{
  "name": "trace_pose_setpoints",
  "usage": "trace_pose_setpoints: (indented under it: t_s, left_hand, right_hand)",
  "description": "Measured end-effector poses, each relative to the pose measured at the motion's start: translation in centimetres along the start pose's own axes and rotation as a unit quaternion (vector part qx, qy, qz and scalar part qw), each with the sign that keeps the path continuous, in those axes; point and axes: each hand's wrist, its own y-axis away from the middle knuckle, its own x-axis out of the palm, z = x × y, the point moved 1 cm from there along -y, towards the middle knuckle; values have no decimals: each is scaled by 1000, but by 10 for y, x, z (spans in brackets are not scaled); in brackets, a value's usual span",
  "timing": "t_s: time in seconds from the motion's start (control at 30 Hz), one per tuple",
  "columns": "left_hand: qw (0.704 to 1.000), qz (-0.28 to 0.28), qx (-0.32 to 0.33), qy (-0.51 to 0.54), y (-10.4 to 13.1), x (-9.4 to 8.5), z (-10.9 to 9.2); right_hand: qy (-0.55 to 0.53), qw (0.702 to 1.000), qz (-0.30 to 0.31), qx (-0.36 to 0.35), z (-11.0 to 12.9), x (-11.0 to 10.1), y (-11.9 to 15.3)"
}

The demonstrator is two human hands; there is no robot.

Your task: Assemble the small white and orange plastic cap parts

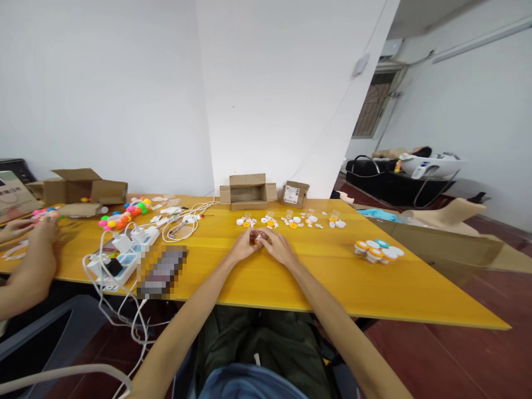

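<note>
My left hand (243,247) and my right hand (278,246) meet over the table, fingers curled inward. Between their fingertips they grip a small clear and white plastic piece (258,238), mostly covered by the fingers. Just beyond the hands lie small white and orange parts (270,223), spread in loose groups with clear cups (290,213) among them. Off to the right stands a cluster of clear jars with orange, white and teal lids (375,253).
Cardboard boxes (248,194) stand along the wall. To the left are a power strip (128,257) with white cables, a blurred phone-like device (162,271), and colourful ball toys (124,215). Another person's arm (35,260) reaches in at far left. The yellow table (332,288) ends at right.
</note>
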Motion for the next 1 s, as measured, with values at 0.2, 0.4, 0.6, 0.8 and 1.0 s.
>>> trace_pose_setpoints:
  t_s: [0.2, 0.4, 0.6, 0.8, 1.0]
  left_hand:
    - [1000, 11, 4, 20, -1, 0, 0]
    - [999, 18, -6, 47, -2, 0, 2]
    - [998, 14, -14, 54, -3, 0, 7]
    - [998, 13, -28, 61, -2, 0, 6]
    - [997, 14, -28, 67, -3, 0, 4]
  right_hand:
    - [9, 1000, 8, -6, -1, 0, 0]
    - [19, 1000, 8, -6, 0, 0, 0]
    - [13, 1000, 15, -13, 2, -2, 0]
    - [7, 1000, 8, -16, 3, -2, -1]
    - [16, 1000, 4, -6, 3, -2, -1]
